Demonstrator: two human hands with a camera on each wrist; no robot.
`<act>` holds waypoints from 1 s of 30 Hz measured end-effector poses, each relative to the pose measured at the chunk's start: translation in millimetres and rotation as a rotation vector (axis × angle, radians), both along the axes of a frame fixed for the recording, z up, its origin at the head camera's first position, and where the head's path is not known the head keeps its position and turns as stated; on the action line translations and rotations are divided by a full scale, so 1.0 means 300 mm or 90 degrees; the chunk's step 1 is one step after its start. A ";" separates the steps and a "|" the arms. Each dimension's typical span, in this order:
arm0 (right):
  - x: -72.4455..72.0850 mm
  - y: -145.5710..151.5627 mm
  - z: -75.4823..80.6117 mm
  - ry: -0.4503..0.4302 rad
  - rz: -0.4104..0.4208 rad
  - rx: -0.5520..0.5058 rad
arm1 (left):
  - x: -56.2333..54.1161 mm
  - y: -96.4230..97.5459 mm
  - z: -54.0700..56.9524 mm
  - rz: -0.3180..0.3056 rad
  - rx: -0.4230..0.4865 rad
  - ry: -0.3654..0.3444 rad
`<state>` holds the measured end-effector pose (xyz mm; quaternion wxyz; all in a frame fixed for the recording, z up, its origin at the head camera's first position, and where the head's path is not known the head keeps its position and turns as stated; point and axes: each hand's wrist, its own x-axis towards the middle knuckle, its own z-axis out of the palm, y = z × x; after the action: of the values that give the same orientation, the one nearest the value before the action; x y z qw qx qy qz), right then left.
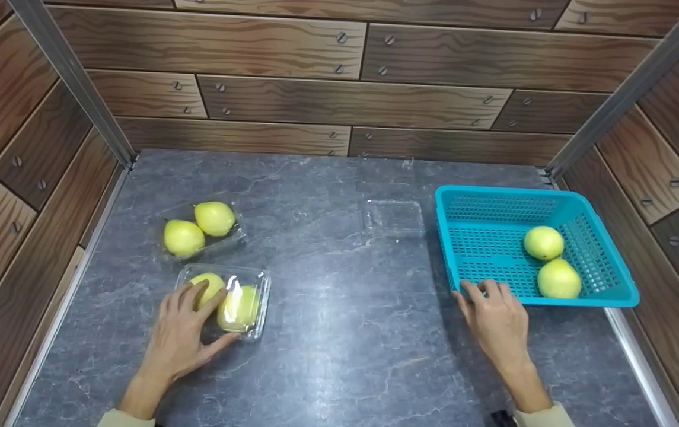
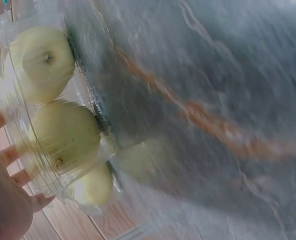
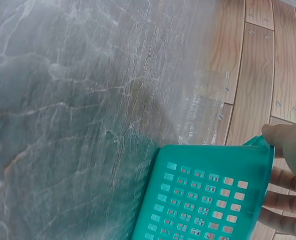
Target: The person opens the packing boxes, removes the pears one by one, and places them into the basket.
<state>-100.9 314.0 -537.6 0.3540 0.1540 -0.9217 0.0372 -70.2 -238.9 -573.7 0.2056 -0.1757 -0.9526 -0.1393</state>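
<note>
Wood-print walls [image 1: 280,50] at back and both sides, screw heads printed on the planks; two grey metal posts [image 1: 72,77] run down the corners. Grey marbled tabletop [image 1: 327,332], pale glare near centre. Teal basket [image 1: 505,188] at right, perforated walls and floor, sitting flat on the tabletop. Right hand [image 1: 496,317] at the basket's near-left corner: thumb outside, fingers bent over the rim, gap nearly closed, the rim pinched between them; the right wrist view agrees. Left hand [image 1: 179,332] at left: fingers spread well apart and lightly bent, laid on the front pack [image 1: 267,302], thumb stretched out to its near edge; they touch the plastic without wrapping round it. Front pack is a transparent box with two yellow-green fruits [image 1: 238,311] inside, one partly behind the fingers. Just beyond it, the rear pack [image 1: 241,233], also transparent, set at a slant, holds two more fruits [image 1: 184,238], side by side, stems showing. A transparent tray [image 1: 394,203] lies just left of the basket, with faint plastic behind it, outline hard to read. Two loose fruits [image 1: 559,279] touch each other on the right side of the basket floor.
</note>
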 end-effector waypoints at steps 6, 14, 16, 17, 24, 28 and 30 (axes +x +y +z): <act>0.002 0.000 -0.001 -0.001 0.003 -0.008 | -0.004 0.027 0.002 -0.001 -0.009 -0.002; 0.000 -0.003 -0.006 0.001 0.001 -0.007 | -0.003 0.060 0.001 -0.013 -0.009 0.005; 0.000 -0.004 -0.005 0.000 0.000 -0.006 | -0.004 0.069 0.000 -0.019 -0.007 0.008; 0.000 -0.004 -0.004 0.000 0.000 -0.006 | -0.005 0.074 -0.001 -0.022 -0.007 0.009; 0.001 -0.003 -0.003 -0.004 -0.011 0.000 | -0.014 0.108 -0.003 -0.035 -0.017 0.024; 0.003 -0.003 -0.005 -0.006 -0.015 0.004 | -0.017 0.125 -0.001 -0.036 -0.023 0.028; 0.002 -0.004 -0.005 -0.004 -0.014 0.002 | -0.020 0.133 0.002 -0.035 -0.027 0.027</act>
<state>-100.3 313.0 -539.0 0.3515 0.1447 -0.9244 0.0323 -76.1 -198.9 -573.2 0.2178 -0.2090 -0.9456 -0.1210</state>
